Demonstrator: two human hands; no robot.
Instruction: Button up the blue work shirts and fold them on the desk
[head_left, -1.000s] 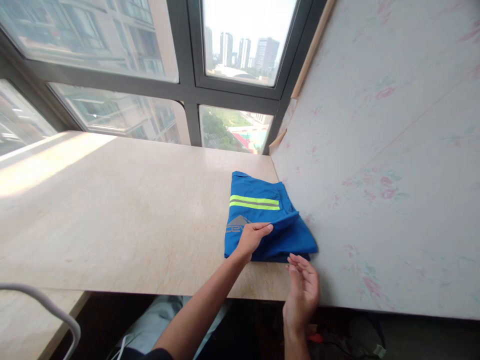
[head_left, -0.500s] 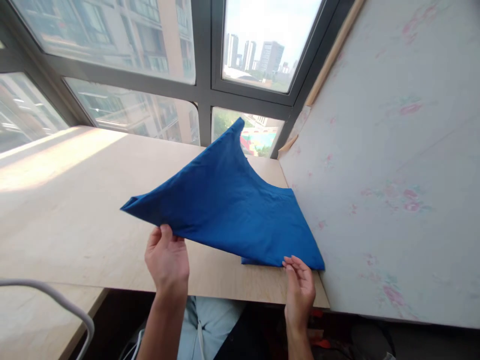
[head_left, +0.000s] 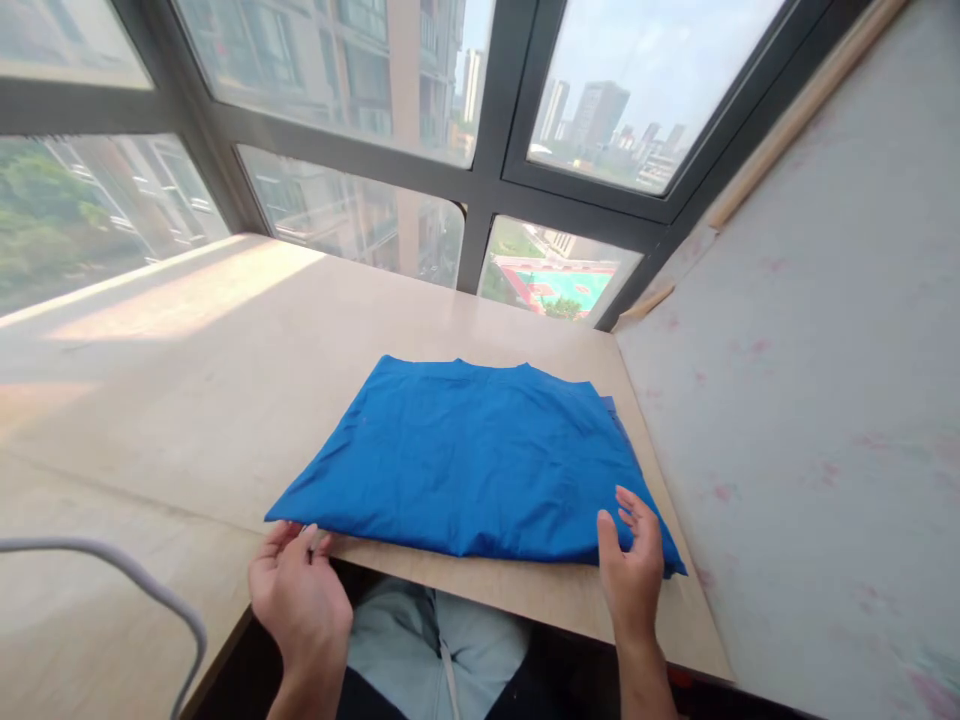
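Note:
A blue garment (head_left: 472, 460) lies spread flat on the light wooden table (head_left: 225, 340), its plain side up. My left hand (head_left: 296, 590) is at the garment's near left corner, fingertips pinching or touching the edge. My right hand (head_left: 632, 560) rests on the near right corner, fingers spread and pressing the cloth down.
A floral-patterned panel (head_left: 810, 420) stands upright along the table's right side, close to the garment. Large windows (head_left: 360, 120) run behind the table. A white curved bar (head_left: 127, 580) shows at the lower left. My lap is below the table's front edge.
The folded garment was lifted and swung open to the left by my left hand, then laid flat on the table. Both hands now sit at its near corners.

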